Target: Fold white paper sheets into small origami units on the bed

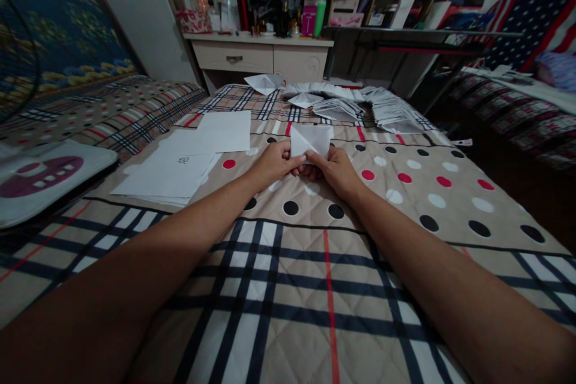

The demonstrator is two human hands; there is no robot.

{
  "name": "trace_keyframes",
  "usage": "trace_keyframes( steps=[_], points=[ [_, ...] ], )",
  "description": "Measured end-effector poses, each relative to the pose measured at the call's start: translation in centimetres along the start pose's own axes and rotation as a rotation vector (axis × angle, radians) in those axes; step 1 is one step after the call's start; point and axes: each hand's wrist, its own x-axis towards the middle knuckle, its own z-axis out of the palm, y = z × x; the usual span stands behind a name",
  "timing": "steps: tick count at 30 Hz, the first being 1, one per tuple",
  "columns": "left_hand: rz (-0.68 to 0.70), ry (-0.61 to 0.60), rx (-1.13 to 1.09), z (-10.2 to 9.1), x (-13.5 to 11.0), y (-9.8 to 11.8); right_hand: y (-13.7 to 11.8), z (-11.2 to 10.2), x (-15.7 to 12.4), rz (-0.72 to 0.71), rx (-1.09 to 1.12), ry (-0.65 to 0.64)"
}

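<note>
Between my two hands is a small folded white paper (pixel 310 139), held up over the bedspread with crease lines running across its face. My left hand (pixel 279 161) grips its lower left side, thumb on the front. My right hand (pixel 332 166) pinches the lower right side, its thumb also pressed on the front near the bottom edge. The other fingers curl behind and under the paper and are partly hidden. To the left of my hands lies a loose stack of white paper sheets (pixel 166 162), the upper one marked with a small dark scribble.
Folded paper pieces (pixel 396 113) lie in rows at the bed's far end, with a separate folded piece (pixel 264 83) left of them. A white bag with a purple print (pixel 45 177) sits at left. Beyond stands a white dresser (pixel 234 59). The patterned bedspread (pixel 288 288) covers the bed.
</note>
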Motion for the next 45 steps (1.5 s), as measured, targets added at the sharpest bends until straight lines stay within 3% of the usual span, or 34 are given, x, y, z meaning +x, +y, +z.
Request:
trace_keyframes(
  steps=[45],
  points=[
    [-0.001,-0.004,0.006,-0.01,0.11,-0.16,-0.41,0.08,-0.17,-0.013,-0.031,0.002]
  ],
)
